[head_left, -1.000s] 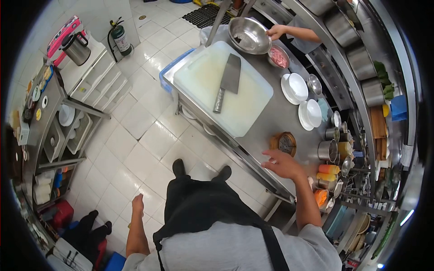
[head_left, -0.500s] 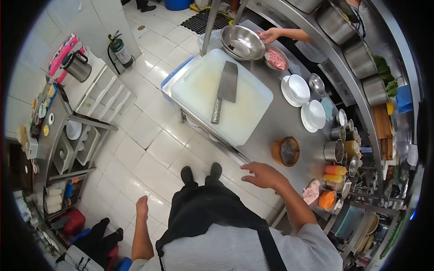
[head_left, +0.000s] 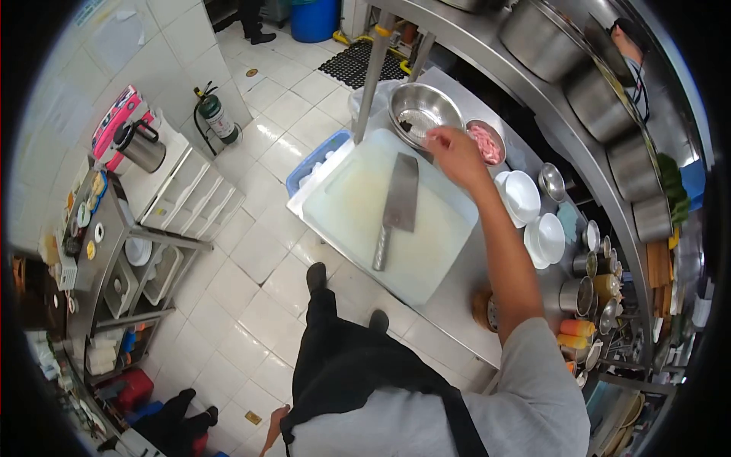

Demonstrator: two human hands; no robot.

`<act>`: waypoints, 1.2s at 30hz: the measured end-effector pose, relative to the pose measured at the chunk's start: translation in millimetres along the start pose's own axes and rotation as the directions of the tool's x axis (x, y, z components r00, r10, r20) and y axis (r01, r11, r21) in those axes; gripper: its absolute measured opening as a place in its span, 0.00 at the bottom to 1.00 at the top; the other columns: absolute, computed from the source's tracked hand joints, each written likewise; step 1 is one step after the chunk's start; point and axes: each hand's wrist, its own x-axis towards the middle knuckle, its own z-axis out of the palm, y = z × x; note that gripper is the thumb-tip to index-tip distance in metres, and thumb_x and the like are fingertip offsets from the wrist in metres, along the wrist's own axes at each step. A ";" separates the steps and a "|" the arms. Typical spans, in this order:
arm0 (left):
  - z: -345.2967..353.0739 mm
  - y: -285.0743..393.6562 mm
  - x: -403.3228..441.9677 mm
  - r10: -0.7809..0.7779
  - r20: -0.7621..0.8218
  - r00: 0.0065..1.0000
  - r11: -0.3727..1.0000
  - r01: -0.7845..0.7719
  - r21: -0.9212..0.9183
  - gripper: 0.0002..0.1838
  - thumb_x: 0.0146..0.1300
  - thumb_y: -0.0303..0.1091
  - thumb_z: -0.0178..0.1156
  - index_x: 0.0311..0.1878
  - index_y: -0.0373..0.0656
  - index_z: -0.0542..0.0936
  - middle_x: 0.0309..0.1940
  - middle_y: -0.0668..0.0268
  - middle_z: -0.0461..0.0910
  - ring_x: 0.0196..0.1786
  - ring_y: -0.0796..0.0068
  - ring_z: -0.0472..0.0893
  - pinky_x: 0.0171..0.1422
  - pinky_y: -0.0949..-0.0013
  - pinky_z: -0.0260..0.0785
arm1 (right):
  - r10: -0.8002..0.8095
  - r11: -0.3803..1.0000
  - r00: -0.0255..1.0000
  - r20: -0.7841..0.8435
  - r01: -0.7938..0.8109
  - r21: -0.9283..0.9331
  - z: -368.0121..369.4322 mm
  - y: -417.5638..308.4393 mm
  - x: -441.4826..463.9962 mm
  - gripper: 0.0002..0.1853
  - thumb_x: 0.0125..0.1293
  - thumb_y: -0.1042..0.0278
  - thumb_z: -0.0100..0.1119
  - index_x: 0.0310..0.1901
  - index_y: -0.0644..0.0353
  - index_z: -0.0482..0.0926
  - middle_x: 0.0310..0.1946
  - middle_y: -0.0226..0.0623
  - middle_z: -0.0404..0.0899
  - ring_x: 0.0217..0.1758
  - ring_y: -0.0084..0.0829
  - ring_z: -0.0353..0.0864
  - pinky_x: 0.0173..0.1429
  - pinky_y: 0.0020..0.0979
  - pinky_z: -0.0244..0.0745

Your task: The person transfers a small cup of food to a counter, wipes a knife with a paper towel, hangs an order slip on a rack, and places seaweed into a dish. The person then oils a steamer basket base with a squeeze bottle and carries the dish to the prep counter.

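My right hand (head_left: 457,156) is stretched over the far right corner of the white cutting board (head_left: 343,206), beside the rim of a metal bowl (head_left: 449,101). Its fingers are slightly bent and apart, with nothing visible in them. A small dark piece (head_left: 405,126) lies in that bowl. Just beyond the hand, a smaller bowl holds strips of pink raw meat (head_left: 483,143). On the board lies a cleaver (head_left: 401,194), its handle toward me. Low beside my apron is my left hand (head_left: 279,419), partly hidden, its fingers unclear.
White bowls (head_left: 522,196) and a bamboo steamer (head_left: 483,308) stand on the steel counter. Large pots (head_left: 544,42) line the shelf above, where another person's hand (head_left: 626,44) shows. A fire extinguisher (head_left: 217,116) stands by the wall. Drawers (head_left: 194,186) are on the left.
I have stepped toward the counter. My right hand has moved from the counter's near edge to the metal bowl; my left hand has dropped back. The other person's hand has left the bowl area.
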 end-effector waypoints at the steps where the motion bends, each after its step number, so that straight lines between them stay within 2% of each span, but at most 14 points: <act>1: -10.3 -3.7 7.5 0.015 -0.026 1.000 0.999 -0.016 -0.035 0.22 0.70 0.36 0.55 0.64 0.45 0.83 0.49 0.49 0.88 0.55 0.47 0.86 0.57 0.45 0.79 | 0.061 0.998 0.998 -0.024 -0.061 -0.003 6.6 9.8 30.2 0.21 0.66 0.54 0.71 0.55 0.58 0.87 0.44 0.46 0.89 0.47 0.40 0.88 0.55 0.39 0.82; 4: -54.0 -19.0 45.5 0.183 -0.294 0.938 0.977 -0.206 -0.049 0.23 0.71 0.34 0.54 0.67 0.45 0.82 0.52 0.49 0.88 0.57 0.48 0.86 0.61 0.46 0.79 | 0.150 0.976 0.988 -0.035 -0.154 -0.155 40.5 56.0 110.2 0.20 0.64 0.55 0.71 0.54 0.57 0.88 0.45 0.46 0.89 0.49 0.42 0.89 0.58 0.39 0.82; 5: -93.0 -20.3 61.7 -0.065 -0.106 0.992 0.986 0.048 -0.157 0.22 0.73 0.32 0.52 0.67 0.43 0.82 0.55 0.51 0.87 0.59 0.49 0.86 0.65 0.48 0.77 | 0.166 0.960 0.986 -0.018 -0.166 -0.226 57.5 75.7 129.8 0.20 0.64 0.55 0.71 0.53 0.57 0.88 0.46 0.47 0.89 0.50 0.43 0.89 0.59 0.40 0.82; 7: -138.4 -19.3 82.8 -0.061 -0.426 0.903 0.904 -0.131 -0.406 0.19 0.75 0.35 0.54 0.62 0.38 0.83 0.49 0.56 0.87 0.53 0.56 0.84 0.64 0.55 0.76 | 0.142 0.951 0.990 -0.001 -0.137 -0.279 77.6 101.0 151.0 0.22 0.63 0.56 0.71 0.56 0.57 0.87 0.46 0.46 0.90 0.49 0.44 0.89 0.58 0.41 0.82; 9: -238.3 35.5 88.9 -0.482 -0.094 0.871 0.229 0.021 -0.973 0.21 0.72 0.47 0.64 0.57 0.40 0.85 0.43 0.70 0.81 0.44 0.76 0.74 0.53 0.66 0.71 | 0.216 0.939 0.974 0.064 -0.189 -0.289 93.3 116.7 166.9 0.23 0.64 0.57 0.72 0.59 0.56 0.87 0.41 0.45 0.90 0.42 0.39 0.88 0.51 0.41 0.82; 10: -275.4 46.5 90.7 -0.487 -0.107 0.867 0.280 0.039 -0.959 0.24 0.74 0.45 0.62 0.64 0.36 0.82 0.57 0.56 0.84 0.57 0.65 0.82 0.65 0.61 0.74 | 0.240 0.928 0.966 0.097 -0.199 -0.317 97.1 134.0 174.8 0.24 0.63 0.57 0.72 0.59 0.57 0.87 0.42 0.46 0.90 0.41 0.40 0.89 0.51 0.42 0.83; 12: -283.2 22.2 113.5 -0.403 -0.249 0.880 0.278 -0.141 -0.950 0.23 0.75 0.44 0.62 0.64 0.38 0.83 0.54 0.62 0.85 0.56 0.68 0.81 0.64 0.62 0.74 | 0.204 0.918 0.971 0.122 -0.147 -0.369 97.7 136.6 177.3 0.26 0.62 0.58 0.71 0.60 0.61 0.86 0.41 0.48 0.90 0.38 0.42 0.89 0.49 0.44 0.83; 14: -294.9 11.3 113.6 -0.434 -0.260 0.863 0.336 -0.112 -0.935 0.22 0.77 0.44 0.62 0.62 0.35 0.84 0.56 0.59 0.87 0.60 0.67 0.82 0.69 0.63 0.72 | 0.061 0.830 0.991 0.119 0.016 -0.557 100.2 171.8 182.8 0.20 0.62 0.57 0.71 0.49 0.64 0.85 0.38 0.48 0.88 0.40 0.45 0.87 0.49 0.46 0.81; 16: -309.9 16.3 99.3 -0.460 -0.290 0.839 0.367 -0.118 -0.923 0.21 0.76 0.44 0.62 0.60 0.36 0.85 0.56 0.59 0.88 0.60 0.66 0.83 0.68 0.63 0.73 | 0.189 0.889 0.964 0.186 -0.088 -0.450 94.5 145.3 186.9 0.18 0.63 0.59 0.70 0.49 0.62 0.84 0.39 0.46 0.86 0.44 0.48 0.87 0.52 0.47 0.80; 19: -310.5 16.3 84.3 -0.491 -0.257 0.832 0.370 -0.068 -0.927 0.21 0.76 0.45 0.62 0.57 0.36 0.87 0.56 0.56 0.87 0.60 0.63 0.83 0.68 0.62 0.73 | -0.103 0.978 0.993 0.059 0.112 -0.176 108.2 184.1 196.5 0.14 0.61 0.77 0.59 0.48 0.66 0.84 0.32 0.43 0.87 0.36 0.35 0.86 0.46 0.39 0.80; 24: -272.4 15.4 56.9 -0.552 -0.224 0.803 0.363 -0.011 -0.932 0.24 0.74 0.48 0.63 0.57 0.35 0.87 0.58 0.52 0.87 0.62 0.57 0.83 0.69 0.61 0.73 | 0.341 0.939 0.909 0.239 -0.316 -0.138 101.2 140.4 197.6 0.08 0.68 0.75 0.60 0.46 0.64 0.84 0.29 0.37 0.85 0.28 0.26 0.81 0.30 0.33 0.73; 28: -256.1 28.8 23.4 -0.589 -0.194 0.784 0.427 0.098 -0.899 0.25 0.72 0.51 0.64 0.56 0.36 0.87 0.59 0.51 0.86 0.63 0.55 0.83 0.69 0.59 0.74 | 0.240 0.958 0.912 0.333 -0.277 0.070 118.0 209.8 216.1 0.11 0.68 0.75 0.62 0.51 0.62 0.83 0.30 0.33 0.83 0.25 0.25 0.79 0.25 0.30 0.68; 31: -218.0 20.0 19.6 -0.602 -0.153 0.783 0.375 0.109 -0.921 0.26 0.71 0.52 0.64 0.56 0.37 0.88 0.59 0.51 0.86 0.62 0.55 0.84 0.68 0.59 0.75 | 0.332 0.920 0.897 0.292 -0.377 0.112 105.8 148.4 193.7 0.14 0.66 0.76 0.62 0.53 0.63 0.81 0.31 0.33 0.84 0.25 0.25 0.79 0.25 0.28 0.69; 36: -186.3 26.3 -1.9 -0.617 -0.165 0.769 0.394 0.122 -0.911 0.27 0.70 0.53 0.65 0.56 0.37 0.88 0.58 0.51 0.86 0.62 0.54 0.84 0.68 0.59 0.75 | 0.329 0.911 0.862 0.386 -0.397 0.110 102.9 170.5 200.5 0.07 0.63 0.73 0.65 0.43 0.59 0.83 0.28 0.32 0.82 0.24 0.24 0.78 0.23 0.28 0.68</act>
